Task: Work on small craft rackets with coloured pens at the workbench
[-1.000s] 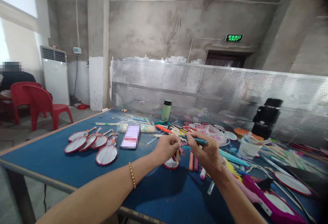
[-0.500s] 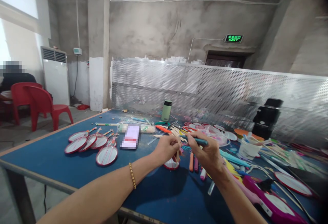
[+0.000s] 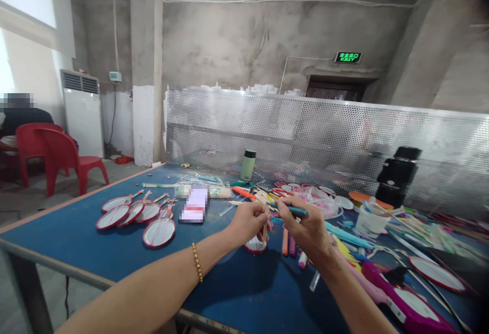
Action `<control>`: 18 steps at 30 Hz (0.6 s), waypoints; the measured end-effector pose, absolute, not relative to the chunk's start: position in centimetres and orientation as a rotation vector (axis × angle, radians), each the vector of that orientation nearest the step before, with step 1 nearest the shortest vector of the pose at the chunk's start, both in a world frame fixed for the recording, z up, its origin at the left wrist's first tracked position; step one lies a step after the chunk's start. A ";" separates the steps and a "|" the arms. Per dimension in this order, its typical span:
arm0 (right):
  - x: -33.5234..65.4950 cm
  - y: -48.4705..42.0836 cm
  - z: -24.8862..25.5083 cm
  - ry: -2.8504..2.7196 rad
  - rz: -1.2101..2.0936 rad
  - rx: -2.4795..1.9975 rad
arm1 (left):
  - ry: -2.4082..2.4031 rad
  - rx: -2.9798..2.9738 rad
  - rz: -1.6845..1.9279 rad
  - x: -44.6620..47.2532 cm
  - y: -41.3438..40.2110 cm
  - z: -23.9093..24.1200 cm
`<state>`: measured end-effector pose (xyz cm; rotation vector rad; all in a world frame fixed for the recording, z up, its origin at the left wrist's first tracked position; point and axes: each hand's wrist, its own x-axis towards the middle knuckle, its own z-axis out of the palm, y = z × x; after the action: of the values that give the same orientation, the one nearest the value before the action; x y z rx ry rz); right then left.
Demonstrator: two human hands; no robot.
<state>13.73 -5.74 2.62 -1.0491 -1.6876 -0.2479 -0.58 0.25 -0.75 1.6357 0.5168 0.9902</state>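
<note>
1. Pinching a flat wooden stick point(image 3: 265, 234) near upright: left hand point(image 3: 249, 219), grip closed, thumb against fingers. Red-rimmed disc point(image 3: 254, 245) just under it, mid-surface; can't tell whether stick and disc are joined.
2. Right hand point(image 3: 308, 222): grip closed round a teal pen-like tool point(image 3: 298, 212), end aimed at the stick. Contact unclear.
3. Surface point(image 3: 229, 278): blue top. Left side has overlapping red-rimmed paddles point(image 3: 159, 232), then a phone point(image 3: 194, 205), screen lit.
4. Right side cluttered: orange marker point(image 3: 285, 241), white tub point(image 3: 370, 223) of tools, magenta device point(image 3: 414, 304) near the right forearm.
5. Far edge: green bottle point(image 3: 248, 166) upright, black appliance point(image 3: 397, 175), perforated metal panel point(image 3: 229, 115) behind.
6. Room: bare grey wall point(image 3: 229, 44), lit EXIT sign point(image 3: 348, 58) above a dark doorway point(image 3: 336, 88). Far left: white floor-standing unit point(image 3: 83, 115), red chairs point(image 3: 59, 145), seated person point(image 3: 27, 116).
</note>
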 end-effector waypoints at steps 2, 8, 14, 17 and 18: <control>13.8 -5.7 2.6 -1.687 -0.243 -1.050 | 0.515 1.632 0.990 -0.6 0.2 -0.7; 13.9 -5.7 2.6 -1.673 -0.245 -1.045 | 0.514 1.623 0.991 -0.6 0.2 -0.6; 13.9 -5.8 2.5 -1.681 -0.234 -1.048 | 0.510 1.619 0.990 -0.6 0.2 -0.7; 13.9 -5.8 2.6 -1.673 -0.239 -1.043 | 0.513 1.616 0.993 -0.6 0.2 -0.7; 13.8 -5.8 2.7 -1.674 -0.241 -1.040 | 0.513 1.616 0.995 -0.6 0.2 -0.8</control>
<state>13.84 -5.78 2.66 -1.0401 -1.6741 -0.2414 -0.57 0.24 -0.76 1.6157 0.5132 0.9953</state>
